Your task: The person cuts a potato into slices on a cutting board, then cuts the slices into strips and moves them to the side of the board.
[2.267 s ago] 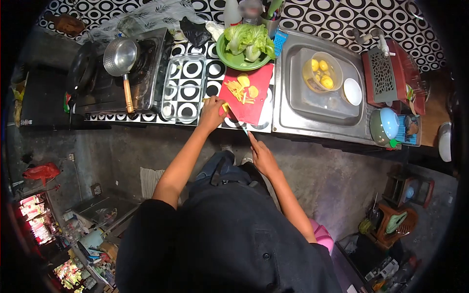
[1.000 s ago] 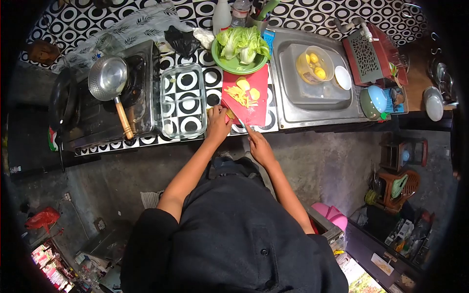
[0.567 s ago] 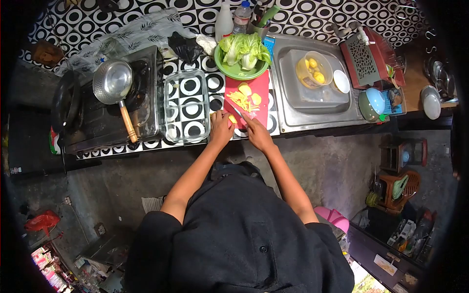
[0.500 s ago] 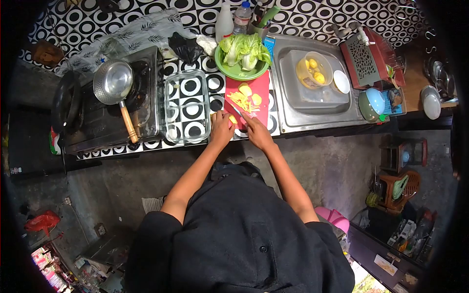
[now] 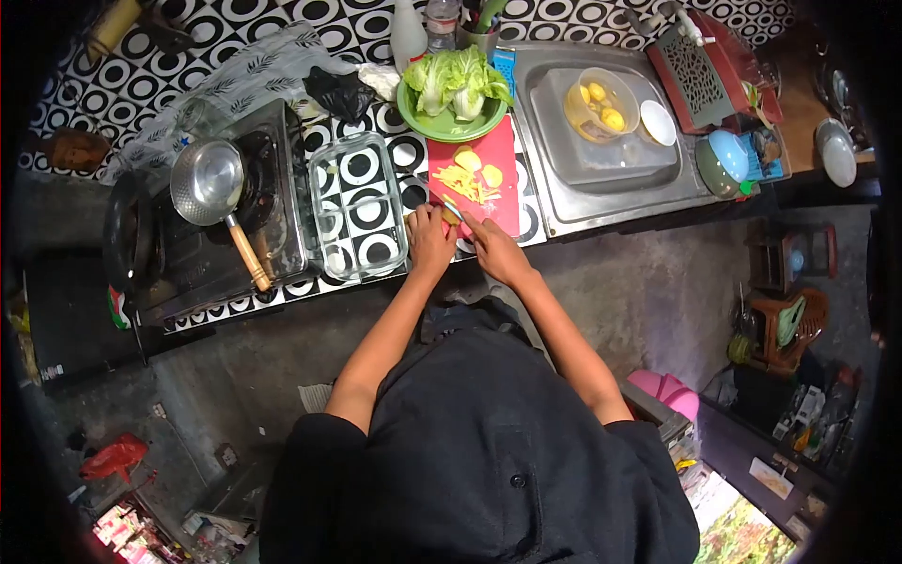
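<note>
My left hand [image 5: 431,240] pinches the yellow piece [image 5: 451,216] on the red board [image 5: 505,176]; my right [image 5: 495,248] grips the knife [image 5: 455,209]. The green bowl [image 5: 451,129] (leafy heads inside) crowds the board's far end.

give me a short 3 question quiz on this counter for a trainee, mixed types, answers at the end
1. Multiple choice: what sits in the round green bowl?
a) a silver metal pan
b) leafy green vegetables
c) a folded pink cloth
2. True or false: the clear glass rectangular dish lies between the black stove and the flat red cutting board.
3. Fill in the blank: the person's ____ hand holds the knife.

Key: 1 b; 2 true; 3 right
</note>
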Motion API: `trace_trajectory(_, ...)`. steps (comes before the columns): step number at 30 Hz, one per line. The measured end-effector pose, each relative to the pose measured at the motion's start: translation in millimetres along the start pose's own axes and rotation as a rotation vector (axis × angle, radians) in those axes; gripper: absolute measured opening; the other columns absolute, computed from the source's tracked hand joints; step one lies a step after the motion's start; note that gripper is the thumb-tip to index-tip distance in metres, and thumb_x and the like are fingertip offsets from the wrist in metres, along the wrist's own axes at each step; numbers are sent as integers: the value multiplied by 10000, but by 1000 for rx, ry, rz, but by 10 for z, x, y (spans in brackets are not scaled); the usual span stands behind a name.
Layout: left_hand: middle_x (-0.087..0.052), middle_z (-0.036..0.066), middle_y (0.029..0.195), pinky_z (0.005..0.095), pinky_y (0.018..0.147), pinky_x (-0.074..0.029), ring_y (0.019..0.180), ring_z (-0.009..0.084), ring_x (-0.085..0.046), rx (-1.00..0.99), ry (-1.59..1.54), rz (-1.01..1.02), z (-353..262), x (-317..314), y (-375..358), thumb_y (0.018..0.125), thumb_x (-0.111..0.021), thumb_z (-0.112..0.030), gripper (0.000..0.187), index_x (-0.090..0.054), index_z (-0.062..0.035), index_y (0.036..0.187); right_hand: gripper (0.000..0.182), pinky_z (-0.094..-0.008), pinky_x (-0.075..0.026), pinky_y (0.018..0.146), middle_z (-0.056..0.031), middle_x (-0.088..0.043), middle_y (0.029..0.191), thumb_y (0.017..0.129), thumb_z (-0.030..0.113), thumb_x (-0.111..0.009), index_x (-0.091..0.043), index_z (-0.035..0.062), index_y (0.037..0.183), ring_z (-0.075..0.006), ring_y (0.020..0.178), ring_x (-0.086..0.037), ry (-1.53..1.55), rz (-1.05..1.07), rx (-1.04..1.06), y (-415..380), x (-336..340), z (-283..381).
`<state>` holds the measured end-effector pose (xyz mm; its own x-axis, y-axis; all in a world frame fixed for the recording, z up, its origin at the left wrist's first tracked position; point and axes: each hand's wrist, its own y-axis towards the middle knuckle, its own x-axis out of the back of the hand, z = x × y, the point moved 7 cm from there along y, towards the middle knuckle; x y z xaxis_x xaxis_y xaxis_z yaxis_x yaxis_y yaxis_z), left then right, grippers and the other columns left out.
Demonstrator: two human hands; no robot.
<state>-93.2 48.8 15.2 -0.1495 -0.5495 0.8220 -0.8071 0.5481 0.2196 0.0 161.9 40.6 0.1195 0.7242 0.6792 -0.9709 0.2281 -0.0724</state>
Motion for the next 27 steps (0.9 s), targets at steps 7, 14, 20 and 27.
trace_trajectory(7, -527, 157, 1155, 495, 983, -396, 1129, 360, -500, 7, 10, -2, -37, -11, -11, 789, -769, -167, 402, -602, -12, 1121, 516, -507, -505, 801, -254, -599, 979, 983, 106, -539, -463, 92, 1493, -434, 903, -630, -2, 1, 10, -16, 84, 65)
trace_trajectory(14, -524, 162, 1158, 492, 989, -399, 1137, 359, -502, 30, 40, -11, -28, -54, -17, 793, -757, -159, 418, -602, -7, 1150, 523, -494, -499, 825, -234, -609, 977, 967, 76, -549, -479, 90, 1485, -424, 915, -621, -43, 64, 6, -32, 216, 85)
trace_trajectory(20, -540, 167, 1148, 501, 954, -407, 1125, 363, -512, 55, 45, -51, -53, -36, -3, 829, -745, -160, 383, -608, -21, 1158, 561, -496, -512, 833, -268, -611, 994, 936, 36, -541, -446, 35, 1489, -444, 922, -629, -141, 78, 36, -44, 367, 178)
trace_trajectory(27, -549, 163, 1157, 490, 989, -403, 1155, 359, -517, 55, 102, -19, -53, -82, 7, 779, -748, -116, 385, -605, 8, 1114, 675, -488, -546, 827, -315, -622, 1040, 811, -29, -584, -403, -98, 1458, -459, 944, -669, -244, 175, 67, -99, 476, 487)
